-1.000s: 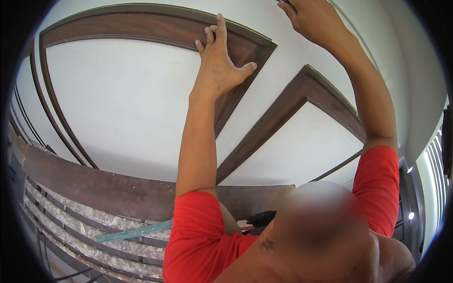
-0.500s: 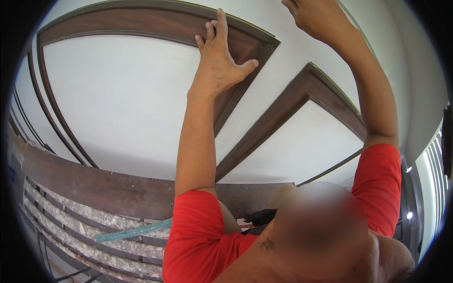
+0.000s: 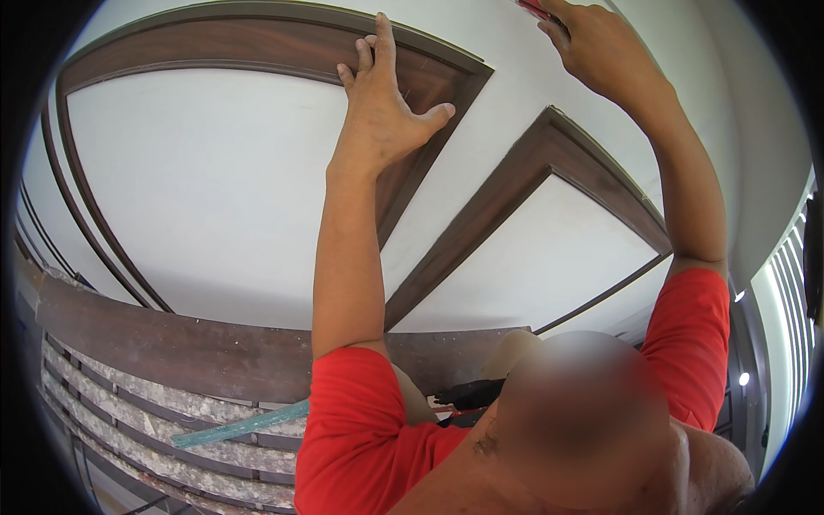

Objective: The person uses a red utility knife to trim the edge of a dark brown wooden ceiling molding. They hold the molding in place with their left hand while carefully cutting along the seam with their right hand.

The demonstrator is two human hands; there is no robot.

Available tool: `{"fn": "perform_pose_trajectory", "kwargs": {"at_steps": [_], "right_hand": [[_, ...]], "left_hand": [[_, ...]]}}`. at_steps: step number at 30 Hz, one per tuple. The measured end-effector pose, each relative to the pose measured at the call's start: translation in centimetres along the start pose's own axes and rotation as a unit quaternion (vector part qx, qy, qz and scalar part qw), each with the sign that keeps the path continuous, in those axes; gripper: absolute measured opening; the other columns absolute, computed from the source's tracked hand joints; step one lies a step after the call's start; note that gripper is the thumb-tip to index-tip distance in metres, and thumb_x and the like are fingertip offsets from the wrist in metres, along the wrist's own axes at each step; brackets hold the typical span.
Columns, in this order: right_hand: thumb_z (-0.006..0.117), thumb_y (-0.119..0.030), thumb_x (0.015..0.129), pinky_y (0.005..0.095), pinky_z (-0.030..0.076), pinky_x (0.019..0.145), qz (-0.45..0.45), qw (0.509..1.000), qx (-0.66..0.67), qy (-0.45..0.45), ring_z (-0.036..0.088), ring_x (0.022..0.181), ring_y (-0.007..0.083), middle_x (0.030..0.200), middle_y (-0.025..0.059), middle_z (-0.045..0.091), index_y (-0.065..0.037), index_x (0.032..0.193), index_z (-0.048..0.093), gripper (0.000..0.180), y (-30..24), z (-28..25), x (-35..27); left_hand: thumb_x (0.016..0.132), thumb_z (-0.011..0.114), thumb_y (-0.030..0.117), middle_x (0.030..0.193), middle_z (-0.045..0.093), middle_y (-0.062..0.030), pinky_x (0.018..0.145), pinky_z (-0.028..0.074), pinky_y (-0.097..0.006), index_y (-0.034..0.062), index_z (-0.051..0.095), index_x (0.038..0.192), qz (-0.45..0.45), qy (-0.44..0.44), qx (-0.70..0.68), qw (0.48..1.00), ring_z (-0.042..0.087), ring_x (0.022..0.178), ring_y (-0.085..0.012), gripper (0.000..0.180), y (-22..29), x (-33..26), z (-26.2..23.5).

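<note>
Overhead, a dark brown trim (image 3: 257, 43) runs along the white ceiling (image 3: 197, 189), framing a recessed panel. Its long axis sweeps from the far left toward the mitred corner (image 3: 476, 73) near the middle of the view, where it turns and descends.

The left hand (image 3: 386, 112) lies flat on the trim just short of that corner. Fingers are extended and close together, pointing up across the strip; the thumb is spread toward the corner. The palm presses; nothing is pinched.

The right hand (image 3: 601, 43) is raised farther right, on the white band between the two frames, apart from the trim. It closes around a small red object (image 3: 536, 9) at the top edge; most of that object is cut off, so its kind cannot be told.

The left hand is therefore the nearer one, in contact; the trim lies to the left of the right hand.

A second trim (image 3: 549, 146) forms another mitred corner to the right. The trim surface looks smooth with a wood-grain finish; the ceiling is matt and flat. Both arms wear red sleeves (image 3: 360, 429). Lower left, dusty brown slats (image 3: 172, 403) carry a green strip (image 3: 240, 427).
</note>
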State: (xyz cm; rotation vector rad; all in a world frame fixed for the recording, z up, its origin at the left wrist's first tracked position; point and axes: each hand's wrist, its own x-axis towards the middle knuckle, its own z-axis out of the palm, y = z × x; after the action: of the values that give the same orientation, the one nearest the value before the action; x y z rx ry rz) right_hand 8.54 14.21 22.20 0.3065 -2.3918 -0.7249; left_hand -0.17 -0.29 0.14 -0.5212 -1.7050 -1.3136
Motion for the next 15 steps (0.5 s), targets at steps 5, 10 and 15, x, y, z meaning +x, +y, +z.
{"fn": "perform_pose_trajectory", "kwargs": {"at_steps": [5, 10, 15], "right_hand": [[0.056, -0.023, 0.104, 0.0507, 0.054, 0.077, -0.003, 0.999, 0.028, -0.017, 0.069, 0.081, 0.0401, 0.092, 0.0235, 0.073, -0.009, 0.140, 0.058, 0.039, -0.9, -1.2, -1.2], [0.057, -0.022, 0.103, 0.0515, 0.053, 0.074, -0.031, 0.998, -0.031, 0.035, 0.069, 0.080, 0.0408, 0.089, 0.0234, 0.072, -0.010, 0.141, 0.058, 0.040, 1.9, 1.1, -1.1], [0.057, -0.021, 0.103, 0.0520, 0.052, 0.071, -0.026, 0.998, -0.047, 0.022, 0.068, 0.077, 0.0406, 0.085, 0.0225, 0.071, -0.010, 0.142, 0.057, 0.041, 2.7, 1.7, -1.6]], "left_hand": [[0.071, 0.086, 0.031, 0.158, 0.028, -0.0415, 0.126, 0.002, -0.059, 0.0023, -0.001, 0.164, -0.003, 0.009, 0.006, 1.000, 0.014, 0.156, -0.0485, 0.131, -0.4, -0.1, 0.0], [0.071, 0.086, 0.031, 0.158, 0.028, -0.0415, 0.126, 0.001, -0.059, 0.0019, -0.001, 0.164, 0.006, 0.004, -0.007, 1.000, 0.015, 0.155, -0.0487, 0.131, -0.3, -0.1, 0.4], [0.070, 0.087, 0.031, 0.158, 0.027, -0.0415, 0.126, 0.002, -0.059, 0.0017, -0.001, 0.164, 0.006, 0.006, -0.008, 1.000, 0.015, 0.156, -0.0481, 0.131, -0.2, -0.1, 0.2]]}}
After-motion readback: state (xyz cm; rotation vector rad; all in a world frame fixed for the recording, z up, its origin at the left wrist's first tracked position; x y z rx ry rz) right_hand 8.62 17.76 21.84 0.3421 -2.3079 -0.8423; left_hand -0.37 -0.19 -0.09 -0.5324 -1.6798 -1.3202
